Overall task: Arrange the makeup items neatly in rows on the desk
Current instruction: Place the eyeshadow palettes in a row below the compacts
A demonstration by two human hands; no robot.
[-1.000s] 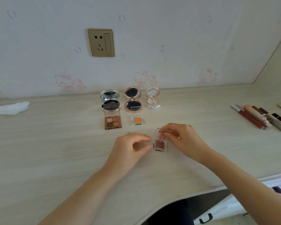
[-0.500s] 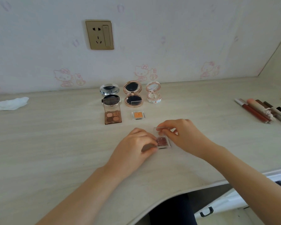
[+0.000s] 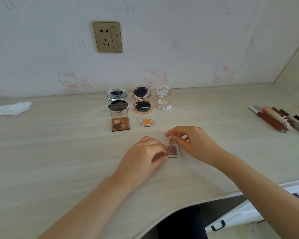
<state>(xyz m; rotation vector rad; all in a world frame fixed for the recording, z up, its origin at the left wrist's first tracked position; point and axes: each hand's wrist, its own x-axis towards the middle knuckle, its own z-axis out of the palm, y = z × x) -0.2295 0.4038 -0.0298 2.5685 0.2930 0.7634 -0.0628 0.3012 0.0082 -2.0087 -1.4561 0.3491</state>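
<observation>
1. Clear plastic is the weak point: your right hand [image 3: 193, 144] pinches the raised clear lid [image 3: 167, 137] of the small red eyeshadow pan [image 3: 172, 150], while your left hand [image 3: 145, 156] pinches the pan's left edge against the desk [image 3: 59, 161]. Both hands are gripping the same item, and neither is loose.
2. Pan sits in front of the two rows, near the desk's front edge and off to the right of the orange pan [image 3: 147, 122]. My read: it belongs right of the orange one, in the second row.
3. Risk: force the lid back too far and the hinge may snap or the pan may flip out of your left fingertips. Powder looks exposed, so a flip likely means crumbs on the desk.
4. Risk: slide it forward with the lid up and the lid could catch the orange pan or nudge the brown four-shade palette [image 3: 120, 125] out of line.
5. Back row: silver compact [image 3: 117, 96], gold compact [image 3: 142, 100] and pink compact [image 3: 163, 99], all open and standing close together. A reach over them could knock a lid and domino the row.
6. Far right: lip pencils and tubes [image 3: 280, 121] lie bunched and angled, unsorted. Round bodies will likely roll if your forearm sweeps them.
7. Far left: a crumpled tissue [image 3: 13, 108], well apart, no hazard.
</observation>
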